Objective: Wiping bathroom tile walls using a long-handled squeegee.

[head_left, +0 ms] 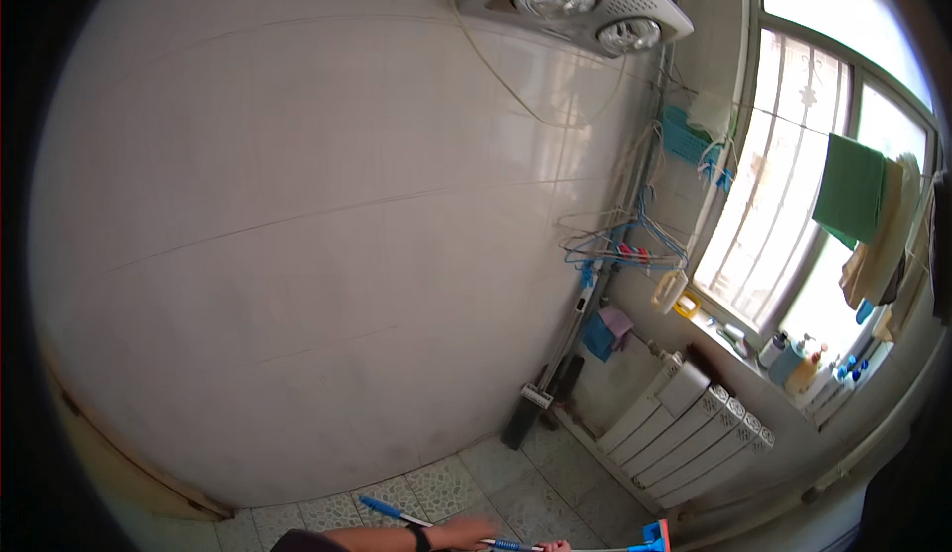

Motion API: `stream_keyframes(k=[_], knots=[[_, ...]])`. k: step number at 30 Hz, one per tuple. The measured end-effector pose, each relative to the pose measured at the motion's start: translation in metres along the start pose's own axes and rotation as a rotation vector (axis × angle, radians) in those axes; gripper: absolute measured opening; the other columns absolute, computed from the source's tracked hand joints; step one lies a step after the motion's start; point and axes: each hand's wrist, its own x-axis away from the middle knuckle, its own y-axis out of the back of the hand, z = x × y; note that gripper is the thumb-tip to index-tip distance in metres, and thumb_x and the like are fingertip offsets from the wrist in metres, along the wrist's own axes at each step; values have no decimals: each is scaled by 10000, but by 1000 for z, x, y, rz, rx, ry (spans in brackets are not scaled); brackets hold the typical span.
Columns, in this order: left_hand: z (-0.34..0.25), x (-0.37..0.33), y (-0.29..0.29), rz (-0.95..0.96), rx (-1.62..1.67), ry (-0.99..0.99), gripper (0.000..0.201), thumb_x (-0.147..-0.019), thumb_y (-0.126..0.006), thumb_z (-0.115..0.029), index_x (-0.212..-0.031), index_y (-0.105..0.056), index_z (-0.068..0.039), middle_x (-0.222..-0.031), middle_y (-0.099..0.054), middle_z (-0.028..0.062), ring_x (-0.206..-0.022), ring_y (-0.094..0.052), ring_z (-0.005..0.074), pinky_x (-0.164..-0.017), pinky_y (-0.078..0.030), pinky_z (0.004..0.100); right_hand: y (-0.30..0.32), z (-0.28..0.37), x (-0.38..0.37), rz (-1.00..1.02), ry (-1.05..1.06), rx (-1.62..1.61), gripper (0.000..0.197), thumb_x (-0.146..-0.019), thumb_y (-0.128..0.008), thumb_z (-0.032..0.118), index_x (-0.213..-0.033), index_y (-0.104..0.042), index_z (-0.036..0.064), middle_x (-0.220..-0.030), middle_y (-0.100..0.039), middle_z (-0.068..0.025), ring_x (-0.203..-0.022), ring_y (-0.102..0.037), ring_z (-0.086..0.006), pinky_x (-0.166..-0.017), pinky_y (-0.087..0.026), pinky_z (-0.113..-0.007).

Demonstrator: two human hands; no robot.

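Note:
A long-handled cleaning tool (514,545) with a white and blue pole slants across the bottom edge. Its blue grip end points left, and a blue head with an orange-red edge (651,536) is at the right. My left hand (468,531), a black band on its wrist, lies across the pole; motion smears its fingers, so their grip is unclear. Farther along toward the head, my right hand (556,546) has its fingers closed around the pole. Most of that hand is cut off by the lower edge.
A white radiator (684,433) stands below the windowsill, which carries several bottles (805,366). A mop with a dark flat head (526,415) leans in the corner near wire hangers (625,245). Cloths (851,190) hang by the window. A lamp heater (585,6) is overhead.

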Motion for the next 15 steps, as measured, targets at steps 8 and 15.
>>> stream_keyframes(k=[8, 15], knots=[[-94, 132, 99, 475, -199, 667, 295, -795, -461, -329, -817, -532, -44, -705, -534, 141, -665, -529, 299, -550, -412, 400, -4, -25, 0, -2, -25, 59, 277, -831, -368, 341, -690, -417, 108, -467, -295, 11, -388, -277, -118, -381, -273, -282], [-105, 253, 88, 202, -247, 792, 271, -761, -510, -286, -880, -564, -48, -817, -579, 154, -752, -540, 311, -655, -419, 422, -54, -77, 16, 551, -244, -214, 239, -824, -401, 297, -675, -421, 112, -524, -364, -17, -459, -343, -142, -430, -319, -283]])
